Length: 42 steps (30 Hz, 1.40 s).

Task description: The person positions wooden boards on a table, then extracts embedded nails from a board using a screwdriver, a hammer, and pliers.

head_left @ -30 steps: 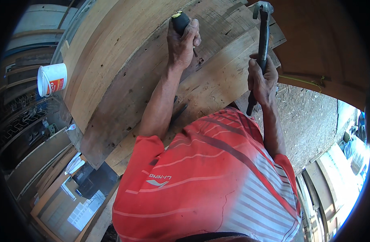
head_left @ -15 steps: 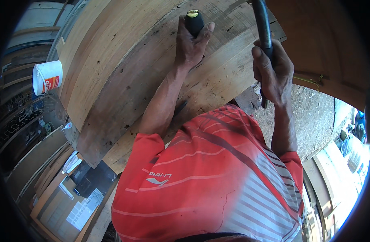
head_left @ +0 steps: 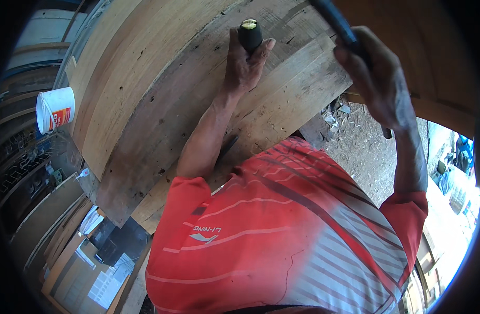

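My left hand [head_left: 243, 68] is closed round an upright black handle [head_left: 250, 37] with a brass-coloured end, like a chisel's. It stands over the wooden planks [head_left: 198, 78]; its lower end is hidden by the hand. To the right and raised, my right hand [head_left: 378, 78] grips a long dark metal-looking shaft [head_left: 334, 23], tilted, like a hammer's handle. The upper end runs out of view at the top edge, and the lower end sticks out below the wrist. The two tools are apart.
A white bucket [head_left: 55, 110] with a red-orange label stands at the left beyond the planks. Near my body a dark slim object [head_left: 228, 146] lies on the wood. Brown panelling [head_left: 433, 57] rises at the right, and debris [head_left: 331, 118] litters the ground.
My right hand has swung right with its shaft, which now leans more. My left hand stays closed on the black handle, nearly in place.
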Each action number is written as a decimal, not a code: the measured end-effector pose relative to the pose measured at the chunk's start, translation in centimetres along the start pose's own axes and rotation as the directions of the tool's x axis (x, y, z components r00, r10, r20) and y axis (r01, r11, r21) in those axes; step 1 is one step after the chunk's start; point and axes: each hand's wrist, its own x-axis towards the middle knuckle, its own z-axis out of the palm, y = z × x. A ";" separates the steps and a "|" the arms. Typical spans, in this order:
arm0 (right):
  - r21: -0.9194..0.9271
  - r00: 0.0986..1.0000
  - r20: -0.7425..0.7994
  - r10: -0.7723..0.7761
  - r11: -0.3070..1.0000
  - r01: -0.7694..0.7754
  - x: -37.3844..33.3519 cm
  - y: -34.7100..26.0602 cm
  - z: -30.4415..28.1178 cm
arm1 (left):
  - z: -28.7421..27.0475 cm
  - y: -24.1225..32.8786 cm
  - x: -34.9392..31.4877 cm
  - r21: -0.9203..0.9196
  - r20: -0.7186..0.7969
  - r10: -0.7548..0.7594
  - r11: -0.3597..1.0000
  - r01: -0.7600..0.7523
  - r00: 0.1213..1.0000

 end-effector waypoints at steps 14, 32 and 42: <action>-0.040 0.952 0.220 0.212 0.977 -0.209 -1.5 5.4 5.6 | -0.8 0.7 0.6 0.167 0.072 -0.049 0.985 0.037 0.996; 0.217 0.921 -0.025 0.389 0.901 -0.375 -3.6 11.7 12.1 | -0.3 1.8 2.9 -0.018 0.101 -0.433 0.899 0.437 0.895; 0.241 0.927 -0.026 0.374 0.902 -0.358 -3.6 11.7 11.8 | -0.7 3.5 0.6 -0.116 -0.198 -0.035 0.993 0.012 0.980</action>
